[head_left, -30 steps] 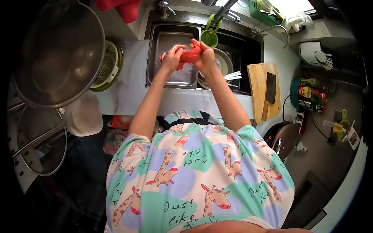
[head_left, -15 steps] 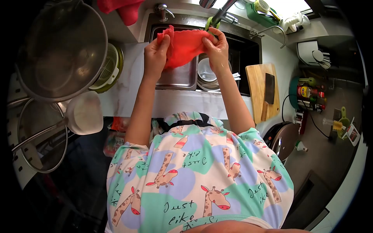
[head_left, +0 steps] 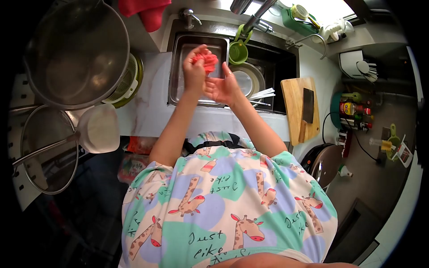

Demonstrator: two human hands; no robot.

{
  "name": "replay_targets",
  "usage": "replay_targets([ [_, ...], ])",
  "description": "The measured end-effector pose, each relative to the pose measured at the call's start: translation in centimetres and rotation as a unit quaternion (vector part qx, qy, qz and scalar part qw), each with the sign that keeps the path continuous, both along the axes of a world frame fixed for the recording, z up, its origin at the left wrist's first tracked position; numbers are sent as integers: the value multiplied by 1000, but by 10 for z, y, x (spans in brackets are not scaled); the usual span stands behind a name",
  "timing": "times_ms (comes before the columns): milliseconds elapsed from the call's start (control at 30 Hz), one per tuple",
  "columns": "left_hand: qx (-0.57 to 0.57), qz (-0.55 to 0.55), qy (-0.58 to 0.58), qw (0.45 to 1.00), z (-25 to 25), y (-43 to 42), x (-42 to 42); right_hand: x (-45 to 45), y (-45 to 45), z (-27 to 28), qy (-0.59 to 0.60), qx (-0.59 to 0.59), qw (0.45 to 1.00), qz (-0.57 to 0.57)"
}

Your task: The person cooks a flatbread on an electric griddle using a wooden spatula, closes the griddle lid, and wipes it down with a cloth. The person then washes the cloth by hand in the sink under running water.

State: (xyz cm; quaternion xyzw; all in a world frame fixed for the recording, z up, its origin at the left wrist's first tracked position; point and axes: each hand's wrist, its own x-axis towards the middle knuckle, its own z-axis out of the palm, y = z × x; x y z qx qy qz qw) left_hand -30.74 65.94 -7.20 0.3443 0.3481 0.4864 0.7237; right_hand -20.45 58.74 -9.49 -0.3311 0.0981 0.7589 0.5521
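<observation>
A bunched red cloth (head_left: 209, 61) is gripped in my left hand (head_left: 195, 71), above the left basin of the sink (head_left: 177, 58). My left fingers are wrapped round it. Just to the right and a little lower, my right hand (head_left: 222, 88) is open, palm turned toward the cloth, with its thumb pointing up and its fingers apart. Nothing shows in that palm. Behind my right hand, a metal bowl (head_left: 258, 76) and several white sticks (head_left: 262, 94) sit in the right basin. A green cup-shaped strainer (head_left: 238, 52) hangs near the faucet.
On the right counter lies a wooden cutting board (head_left: 292, 100) with a cleaver (head_left: 308, 105) on it. A large metal pan (head_left: 76, 58) and a pale green colander (head_left: 126, 82) are at the left. A faucet (head_left: 257, 18) rises behind the sink.
The cloth was spread between both hands; now it is bunched in my left hand. My right hand has let go and come down and left. Both hands are closer together.
</observation>
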Motion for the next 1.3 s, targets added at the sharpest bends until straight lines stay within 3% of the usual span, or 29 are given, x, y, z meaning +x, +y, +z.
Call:
replay_targets([
  [33, 19, -12, 29, 999, -4, -10, 5, 2, -1, -10, 106, 31, 992, 52],
  [67, 103, -53, 101, 988, -30, -23, 10, 2, 9, -25, 66, 113, 991, -24],
  [167, 151, 9, 281, 948, -71, -25, 23, 14, 31, -60, 68, 99, 984, -128],
  [200, 165, 27, 338, 926, -83, -21, 31, -3, 15, -47, -66, 193, 966, -159],
  [267, 191, 63, 445, 873, -94, -2, 46, -15, 23, -33, -101, 137, 981, -93],
  [300, 86, 53, 361, 927, -105, 28, 37, -23, 27, -22, -120, 108, 985, -59],
  [367, 104, 57, 445, 888, -124, 45, 27, -46, 22, 15, -122, 50, 986, -105],
  [400, 166, 21, 371, 914, -130, 39, 30, -43, 26, 26, -121, 41, 987, -100],
  [433, 169, 21, 375, 911, -122, 40, 32, -36, 30, 34, -117, 34, 988, -95],
  [467, 173, 13, 382, 908, -114, 37, 32, 12, 43, -49, -21, 224, 974, -37],
  [500, 175, 1, 390, 904, -106, 30, 33, 24, 49, -57, -86, 162, 980, -81],
  [567, 176, -20, 398, 900, -88, 16, 43, 28, 44, -91, -24, 214, 969, -123],
  [633, 170, -27, 403, 899, -83, 7, 51, -5, 32, -35, -56, 203, 974, -82],
  [667, 144, 40, 380, 913, -115, 38, 50, -27, 27, -10, -101, 87, 985, -108],
  [700, 79, 7, 417, 905, -92, 53, 33, -41, 22, 6, -104, 49, 985, -131],
  [767, 135, -21, 396, 908, -99, 43, 32, -34, 28, 4, -107, 59, 987, -102],
  [833, 176, -15, 422, 889, -87, 38, 29, 13, 41, -62, -12, 201, 977, -68],
  [867, 195, -17, 435, 879, -81, 30, 31, 17, 39, -41, -33, 153, 985, -68],
  [900, 213, -17, 445, 870, -74, 21, 34, 11, 36, -22, -67, 6, 989, -129],
  [1000, 254, -10, 471, 845, -64, 0, 45, -8, 24, -36, 43, 207, 973, -95],
  [1033, 321, 49, 465, 823, -133, 39, 46, -27, 25, -17, -95, 138, 982, -85],
  [1100, 145, 35, 508, 848, -89, 37, 27, -42, 23, 19, -80, 50, 992, -87],
  [1167, 257, -105, 570, 773, -79, 10, 23, -32, 31, 22, 9, 122, 983, -133],
  [1200, 261, -105, 560, 779, -68, 15, 25, 0, 31, -26, 20, 188, 978, -84],
  [1233, 264, -108, 550, 785, -61, 18, 27, 1, 32, -20, -10, 67, 991, -116],
  [1300, 261, -114, 530, 799, -56, 18, 30, 4, 35, -68, 105, 237, 960, -103],
])
